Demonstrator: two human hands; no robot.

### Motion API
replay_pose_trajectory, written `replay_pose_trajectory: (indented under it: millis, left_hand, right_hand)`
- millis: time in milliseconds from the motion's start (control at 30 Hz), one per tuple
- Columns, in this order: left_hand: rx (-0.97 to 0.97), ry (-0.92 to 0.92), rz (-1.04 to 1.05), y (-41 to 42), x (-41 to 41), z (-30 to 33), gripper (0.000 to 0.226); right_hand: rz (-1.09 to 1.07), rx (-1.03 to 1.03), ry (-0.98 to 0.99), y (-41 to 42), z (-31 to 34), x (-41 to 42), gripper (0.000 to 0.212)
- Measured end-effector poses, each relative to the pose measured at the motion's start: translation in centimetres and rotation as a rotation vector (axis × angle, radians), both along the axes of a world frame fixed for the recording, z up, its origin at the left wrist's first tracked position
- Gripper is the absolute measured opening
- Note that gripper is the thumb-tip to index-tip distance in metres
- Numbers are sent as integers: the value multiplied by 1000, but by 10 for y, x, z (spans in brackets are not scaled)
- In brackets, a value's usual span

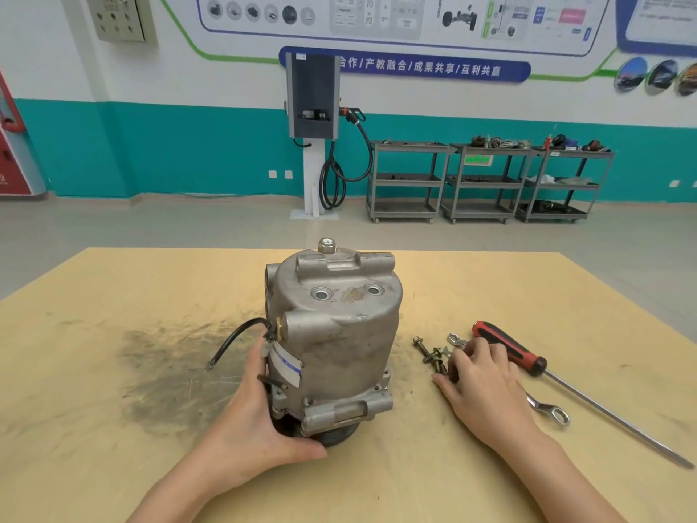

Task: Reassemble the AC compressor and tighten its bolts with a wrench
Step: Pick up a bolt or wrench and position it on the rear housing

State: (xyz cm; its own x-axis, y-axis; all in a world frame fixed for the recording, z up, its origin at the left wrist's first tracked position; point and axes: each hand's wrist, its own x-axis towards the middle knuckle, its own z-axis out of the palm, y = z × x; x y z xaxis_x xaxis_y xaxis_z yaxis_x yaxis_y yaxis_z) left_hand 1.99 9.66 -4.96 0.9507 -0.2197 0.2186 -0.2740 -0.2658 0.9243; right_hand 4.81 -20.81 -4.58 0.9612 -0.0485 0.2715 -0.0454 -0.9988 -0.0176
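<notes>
A grey cast-metal AC compressor [339, 334] stands on end in the middle of the yellow board table [113, 334], its black pulley at the bottom. A black cable [234, 339] and a white label hang off its left side. My left hand [260, 420] grips the compressor's lower left side at the base. Several loose bolts [430, 354] lie just right of the compressor. My right hand [479, 383] rests over them, its fingers curled round the bolts. A steel wrench [548, 409] lies partly under that hand, its ring end poking out to the right.
A long screwdriver with a red and black handle [509, 349] lies on the right of the table, its shaft running toward the near right edge. A dark grease smear marks the board left of the compressor. Beyond the table stand a charging post and three grey shelf carts.
</notes>
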Motion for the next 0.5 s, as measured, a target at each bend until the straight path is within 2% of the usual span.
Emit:
replay_pose_trajectory:
  millis: [133,233,300,367,433,500]
  left_hand:
    - [-48,-9,7,-5,-1,-6,127]
    - [-86,-16,18,-8,-1,-6,133]
    - [-104,-11,33,-9,-2,-5,140]
    - [-113,-13,40,-10,-3,-6,144]
    - [-110,-18,42,-10,-2,-8,142]
    - [-114,-15,40,-10,-1,-8,142]
  right_hand:
    - [-50,-30,-51,-2,9,-5,32]
    - [-33,125,-191,-1,32,-10,25]
    - [111,435,-322,5,56,-17,14]
    - [306,764,-340,16,86,-23,7]
    - [525,894,-309,29,115,-31,11]
    - [699,876,-294,38,137,-35,16]
